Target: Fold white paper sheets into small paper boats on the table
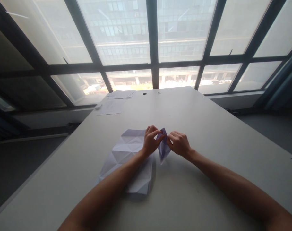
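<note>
1. L hand (151,138): thumb & fingers pinched on upper L side of folded purple paper (163,149).
2. R hand (179,142): fingers closed on R edge of same; exact contact partly hidden.
3. Purple paper loc.: approx. mid-table (208,128), betw. hands, one pt. toward near side. Prob. held both sides to control folds.
4. Creased white paper (126,147): just L, partly hidden by L forearm; prob. kept within reach.
5. Loose sheets (111,107): far L, well apart; prob. set out of way.

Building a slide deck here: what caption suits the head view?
Left hand and right hand hold a small folded paper at a white table, beside larger creased paper.
</note>
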`<state>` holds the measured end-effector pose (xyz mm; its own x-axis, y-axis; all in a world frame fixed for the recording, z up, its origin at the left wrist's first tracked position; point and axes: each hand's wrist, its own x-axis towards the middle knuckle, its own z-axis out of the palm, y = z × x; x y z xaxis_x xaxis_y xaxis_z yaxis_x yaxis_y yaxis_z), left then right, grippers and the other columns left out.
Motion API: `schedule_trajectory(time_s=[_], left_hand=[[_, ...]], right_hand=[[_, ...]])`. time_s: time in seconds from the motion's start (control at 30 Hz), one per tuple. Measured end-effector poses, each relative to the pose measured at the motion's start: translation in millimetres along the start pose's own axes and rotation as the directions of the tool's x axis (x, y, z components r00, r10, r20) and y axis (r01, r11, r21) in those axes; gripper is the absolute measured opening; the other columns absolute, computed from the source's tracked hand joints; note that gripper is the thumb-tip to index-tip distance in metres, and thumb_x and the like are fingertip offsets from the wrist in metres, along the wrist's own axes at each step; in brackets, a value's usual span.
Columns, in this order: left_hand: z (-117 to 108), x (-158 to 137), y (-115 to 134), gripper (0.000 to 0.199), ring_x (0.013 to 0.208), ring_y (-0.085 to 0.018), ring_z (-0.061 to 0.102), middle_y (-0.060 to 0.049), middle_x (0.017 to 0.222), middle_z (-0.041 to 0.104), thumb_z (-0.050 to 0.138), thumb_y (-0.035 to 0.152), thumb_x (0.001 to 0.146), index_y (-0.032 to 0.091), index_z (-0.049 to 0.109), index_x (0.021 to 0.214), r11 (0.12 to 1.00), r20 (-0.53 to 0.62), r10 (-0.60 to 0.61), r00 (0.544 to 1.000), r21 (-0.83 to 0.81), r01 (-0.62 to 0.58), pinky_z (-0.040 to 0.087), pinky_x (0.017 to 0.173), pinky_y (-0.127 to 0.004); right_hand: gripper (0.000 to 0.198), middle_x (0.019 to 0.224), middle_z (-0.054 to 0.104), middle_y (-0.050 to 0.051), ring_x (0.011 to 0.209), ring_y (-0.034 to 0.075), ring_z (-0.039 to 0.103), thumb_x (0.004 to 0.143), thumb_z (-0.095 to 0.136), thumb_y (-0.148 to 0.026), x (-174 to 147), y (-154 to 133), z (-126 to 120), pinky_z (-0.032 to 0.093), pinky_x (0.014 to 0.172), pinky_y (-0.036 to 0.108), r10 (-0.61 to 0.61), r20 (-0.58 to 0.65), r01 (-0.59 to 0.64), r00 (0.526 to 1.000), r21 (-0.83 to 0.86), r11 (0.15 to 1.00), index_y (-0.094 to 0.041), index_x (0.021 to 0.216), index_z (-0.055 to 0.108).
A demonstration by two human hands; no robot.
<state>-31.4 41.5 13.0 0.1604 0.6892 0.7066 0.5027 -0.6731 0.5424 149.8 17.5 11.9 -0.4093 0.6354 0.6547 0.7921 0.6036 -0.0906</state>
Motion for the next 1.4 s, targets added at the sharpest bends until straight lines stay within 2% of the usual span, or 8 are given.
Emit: schedule_trajectory(time_s=[0.27,0.57,0.7,0.8,0.93,1.07,1.23,1.4], left_hand=[[1.0,2.7,-3.0,0.022,0.096,-0.019,0.051,-0.006,0.105,0.053,0.060,0.037,0.089,0.019,0.063,0.079,0.873,0.138,-0.160,0.978,-0.442,0.205,0.043,0.082,-0.030],[2.9,8.7,-8.3,0.020,0.072,-0.014,0.053,-0.001,0.080,0.056,0.058,0.036,0.084,0.017,0.061,0.090,0.307,0.400,-0.427,0.811,-0.780,0.546,0.044,0.068,-0.025],[6.0,8.0,-12.9,0.027,0.067,-0.013,0.052,0.000,0.074,0.055,0.058,0.044,0.087,0.018,0.057,0.081,0.377,0.298,-0.507,0.808,-0.766,0.520,0.044,0.066,-0.024],[8.9,5.5,-16.8,0.034,0.068,-0.013,0.051,0.001,0.076,0.055,0.055,0.053,0.089,0.019,0.058,0.087,0.572,0.140,-0.521,0.842,-0.675,0.466,0.043,0.065,-0.024],[9.7,3.4,-16.7,0.033,0.090,-0.017,0.054,-0.005,0.098,0.057,0.054,0.054,0.091,0.020,0.055,0.093,0.835,-0.062,-0.324,0.944,-0.488,0.254,0.044,0.079,-0.028],[7.1,-0.2,-7.9,0.028,0.095,-0.019,0.052,-0.005,0.104,0.052,0.063,0.044,0.088,0.023,0.053,0.103,0.931,-0.121,-0.193,0.974,-0.336,0.143,0.045,0.080,-0.031],[5.0,-6.8,1.7,0.016,0.083,-0.020,0.051,-0.004,0.081,0.054,0.066,0.037,0.087,0.023,0.068,0.081,0.995,0.087,0.005,0.996,-0.103,0.004,0.042,0.080,-0.034],[10.0,-9.2,-3.0,0.017,0.066,-0.017,0.049,-0.001,0.067,0.054,0.071,0.040,0.082,0.025,0.075,0.077,0.995,0.218,-0.069,0.974,-0.059,0.083,0.037,0.064,-0.029]], right_hand=[[0.034,0.073,0.066,0.005,0.065,0.015,0.056,0.100,0.042,-0.030,-0.3,20.9,2.7,0.030,0.059,0.026,0.220,-0.004,-0.220,0.975,0.068,0.973,-0.019,0.076,0.063],[0.024,0.070,0.070,0.003,0.060,0.015,0.060,0.090,0.055,-0.037,-1.8,29.3,15.8,0.040,0.057,0.024,0.348,0.169,-0.385,0.922,0.486,0.784,-0.019,0.091,0.070],[0.027,0.062,0.066,0.001,0.050,0.014,0.057,0.085,0.059,-0.038,-0.6,25.8,20.7,0.043,0.048,0.022,0.237,0.409,-0.472,0.881,0.736,0.485,-0.015,0.091,0.071],[0.024,0.057,0.062,0.001,0.048,0.013,0.057,0.083,0.057,-0.032,-0.3,22.1,20.4,0.042,0.045,0.021,0.268,0.438,-0.514,0.858,0.740,0.435,-0.013,0.081,0.071],[0.026,0.061,0.064,0.002,0.051,0.014,0.058,0.083,0.052,-0.028,-1.7,17.5,18.8,0.042,0.047,0.022,0.453,0.276,-0.507,0.848,0.670,0.541,-0.013,0.093,0.071],[0.028,0.057,0.058,-0.001,0.050,0.013,0.050,0.082,0.053,-0.026,-2.4,22.4,13.5,0.039,0.052,0.024,0.554,-0.050,-0.483,0.831,0.430,0.763,-0.015,0.101,0.071],[0.033,0.060,0.059,-0.001,0.054,0.015,0.052,0.080,0.051,-0.024,-1.5,29.6,6.1,0.041,0.059,0.025,0.521,-0.193,-0.463,0.831,0.281,0.841,-0.016,0.108,0.069],[0.034,0.059,0.058,-0.002,0.053,0.015,0.051,0.081,0.050,-0.022,-2.3,24.5,6.6,0.040,0.057,0.024,0.489,-0.189,-0.430,0.852,0.282,0.858,-0.017,0.110,0.067]])
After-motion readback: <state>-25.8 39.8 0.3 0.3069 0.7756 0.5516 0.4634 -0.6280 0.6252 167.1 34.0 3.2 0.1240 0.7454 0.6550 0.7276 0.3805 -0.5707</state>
